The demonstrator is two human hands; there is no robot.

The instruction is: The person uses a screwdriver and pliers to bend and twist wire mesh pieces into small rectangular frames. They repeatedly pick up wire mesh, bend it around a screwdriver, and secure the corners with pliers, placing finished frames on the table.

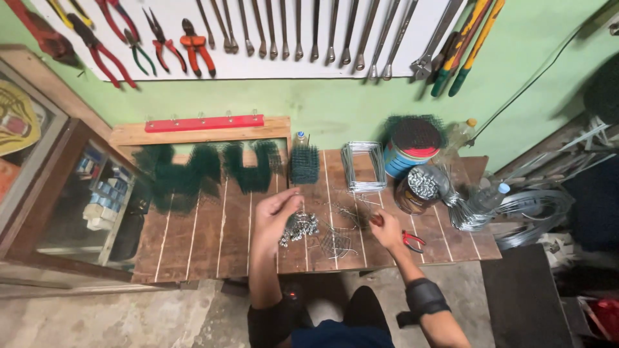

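My left hand (276, 212) hovers over a pile of small silvery metal pieces (298, 226) on the wooden workbench (200, 238), fingers curled as if pinching one; what it holds is too small to tell. My right hand (385, 229) is closed near bent wire pieces (345, 216), with a small reddish thing at its fingertips. Red-handled pliers (412, 240) lie just right of that hand. A small wire mesh piece (335, 243) rests between my hands at the front.
Green mesh pieces (193, 171) and a green mesh block (304, 164) lie at the back. Bent wire frames (363, 166), a tin of screws (419, 187), a striped tin (409, 148), wire coils (522, 209) stand right. Pliers and wrenches hang on the wall board (258, 38).
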